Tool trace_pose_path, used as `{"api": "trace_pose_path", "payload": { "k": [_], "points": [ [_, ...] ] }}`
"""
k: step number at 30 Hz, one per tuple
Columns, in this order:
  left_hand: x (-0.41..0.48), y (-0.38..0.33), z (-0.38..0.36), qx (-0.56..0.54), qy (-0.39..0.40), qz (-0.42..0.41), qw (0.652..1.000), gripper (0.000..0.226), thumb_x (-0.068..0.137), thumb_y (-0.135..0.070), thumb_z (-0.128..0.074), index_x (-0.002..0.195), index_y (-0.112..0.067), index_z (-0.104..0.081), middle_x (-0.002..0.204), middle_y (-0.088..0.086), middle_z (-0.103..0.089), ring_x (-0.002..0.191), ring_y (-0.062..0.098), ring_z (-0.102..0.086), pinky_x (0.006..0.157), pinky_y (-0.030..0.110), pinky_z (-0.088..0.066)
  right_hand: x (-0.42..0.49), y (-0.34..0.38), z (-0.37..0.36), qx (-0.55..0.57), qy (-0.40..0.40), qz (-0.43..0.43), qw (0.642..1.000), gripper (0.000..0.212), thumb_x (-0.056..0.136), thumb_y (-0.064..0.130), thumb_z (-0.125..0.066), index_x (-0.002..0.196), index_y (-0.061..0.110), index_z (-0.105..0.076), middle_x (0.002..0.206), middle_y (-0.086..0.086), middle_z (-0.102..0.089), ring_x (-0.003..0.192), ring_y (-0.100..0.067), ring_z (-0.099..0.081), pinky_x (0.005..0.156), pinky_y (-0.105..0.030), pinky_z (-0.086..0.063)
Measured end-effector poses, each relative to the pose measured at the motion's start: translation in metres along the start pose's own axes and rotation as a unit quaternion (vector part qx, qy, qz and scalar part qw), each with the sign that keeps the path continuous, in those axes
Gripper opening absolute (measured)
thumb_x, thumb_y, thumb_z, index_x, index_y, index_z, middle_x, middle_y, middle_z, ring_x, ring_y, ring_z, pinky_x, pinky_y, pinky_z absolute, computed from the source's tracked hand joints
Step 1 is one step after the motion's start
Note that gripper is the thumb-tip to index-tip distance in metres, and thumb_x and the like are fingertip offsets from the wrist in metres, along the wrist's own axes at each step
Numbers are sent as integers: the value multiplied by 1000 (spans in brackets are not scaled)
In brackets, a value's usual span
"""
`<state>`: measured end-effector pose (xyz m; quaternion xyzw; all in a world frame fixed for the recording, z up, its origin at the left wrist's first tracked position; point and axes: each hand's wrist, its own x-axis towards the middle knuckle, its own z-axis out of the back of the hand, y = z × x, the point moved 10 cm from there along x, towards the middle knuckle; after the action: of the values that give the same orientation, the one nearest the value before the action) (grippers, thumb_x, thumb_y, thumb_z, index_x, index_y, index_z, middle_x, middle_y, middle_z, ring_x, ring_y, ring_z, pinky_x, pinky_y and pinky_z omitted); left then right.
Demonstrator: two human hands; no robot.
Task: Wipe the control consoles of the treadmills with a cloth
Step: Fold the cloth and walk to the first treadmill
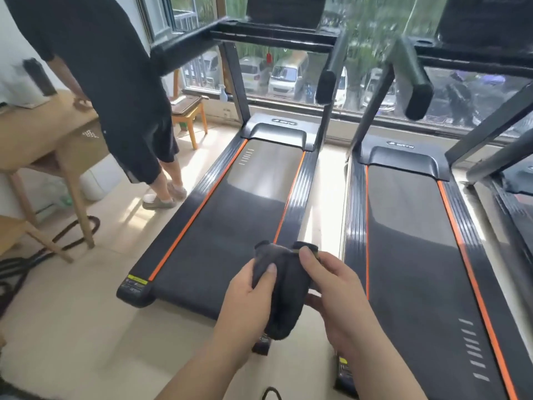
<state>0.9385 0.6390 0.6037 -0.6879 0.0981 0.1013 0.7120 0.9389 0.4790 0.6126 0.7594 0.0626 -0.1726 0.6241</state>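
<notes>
- Left hand (pixel 248 293) and right hand (pixel 337 287) both gripping dark cloth (pixel 284 287), fingers curled closed on it.
- Cloth hanging above rear end of left treadmill (pixel 230 215); 2 consoles (pixel 285 10) sitting well beyond it.

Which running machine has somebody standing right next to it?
The left black treadmill with orange stripes. A person in dark clothes stands beside it; the right treadmill has nobody alongside.

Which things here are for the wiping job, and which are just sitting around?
For the job:
dark cloth, held by left hand and right hand
left treadmill
right treadmill

Just lying about:
wooden table
small stool
spray bottle on the windowsill
black rope on the floor
another person standing by the table
</notes>
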Motion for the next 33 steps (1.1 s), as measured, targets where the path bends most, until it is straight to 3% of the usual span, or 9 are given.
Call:
{"api": "trace_pose_path", "payload": {
  "k": [5, 9, 12, 14, 17, 20, 24, 28, 33],
  "points": [
    [116, -52, 40, 11, -77, -3, 997, 21, 109, -25, -50, 111, -30, -70, 101, -17, -77, 92, -11, -68, 69, 5, -49, 130, 52, -34, 41, 6, -23, 999, 37, 99, 36, -68, 114, 3, -68, 112, -18, -75, 90, -23, -73, 78, -42, -59],
    [202, -96, 58, 12, -70, -16, 997, 24, 110, -25, -48, 108, -35, -69, 94, -24, -75, 90, -12, -68, 69, 7, -49, 210, 85, -95, 9, 68, -40, 997, 35, 97, 38, -70, 108, 5, -72, 109, -18, -76, 87, -22, -72, 76, -39, -56],
    [271, -124, 64, 12, -43, -14, 999, 27, 111, -24, -46, 106, -35, -71, 93, -15, -78, 88, 1, -74, 70, 19, -55, 275, 111, -136, -1, 98, -39, 994, 37, 94, 36, -75, 105, 0, -74, 115, -32, -68, 89, -31, -65, 83, -51, -58],
    [323, -143, 65, 11, -24, -17, 1000, 26, 111, -26, -47, 110, -36, -71, 91, -15, -78, 85, 1, -75, 65, 15, -55, 323, 137, -155, -14, 96, -26, 995, 40, 93, 36, -77, 102, -3, -73, 103, -35, -66, 87, -32, -59, 84, -57, -59],
    [410, -178, 68, 19, -3, -34, 999, 26, 109, -24, -48, 104, -39, -68, 81, -23, -76, 73, -9, -71, 57, 6, -49, 400, 182, -177, -27, 73, -7, 997, 38, 95, 31, -74, 97, -7, -73, 86, -19, -65, 75, -28, -59, 69, -42, -58],
    [509, -225, 75, 40, 29, -39, 998, 26, 108, -30, -49, 100, -44, -69, 89, -27, -76, 84, -8, -71, 65, 7, -50, 483, 230, -208, -34, 54, 6, 998, 35, 99, 29, -69, 102, -6, -74, 82, -16, -75, 66, -22, -70, 64, -36, -61],
    [632, -315, 102, 46, 58, -32, 997, 25, 108, -31, -51, 98, -37, -73, 86, -23, -76, 79, -5, -71, 67, 16, -53, 592, 317, -266, -59, 25, 11, 998, 42, 102, 28, -65, 107, -13, -68, 69, -7, -68, 54, -12, -64, 56, -29, -58],
    [712, -415, 121, 10, 83, -39, 996, 7, 101, -32, -65, 100, -35, -71, 82, -22, -76, 75, -4, -72, 64, 15, -56, 662, 413, -316, -109, 28, 10, 994, 41, 106, 37, -55, 107, 1, -77, 93, -10, -80, 72, -12, -72, 63, -24, -58],
    [764, -503, 119, 18, 127, -22, 991, 16, 101, -23, -65, 93, -37, -66, 75, -28, -72, 68, -9, -69, 54, 9, -52, 702, 502, -333, -125, 18, 28, 992, 26, 105, 29, -57, 109, 17, -80, 104, -3, -80, 94, -18, -74, 74, -29, -58]
  ]
}}
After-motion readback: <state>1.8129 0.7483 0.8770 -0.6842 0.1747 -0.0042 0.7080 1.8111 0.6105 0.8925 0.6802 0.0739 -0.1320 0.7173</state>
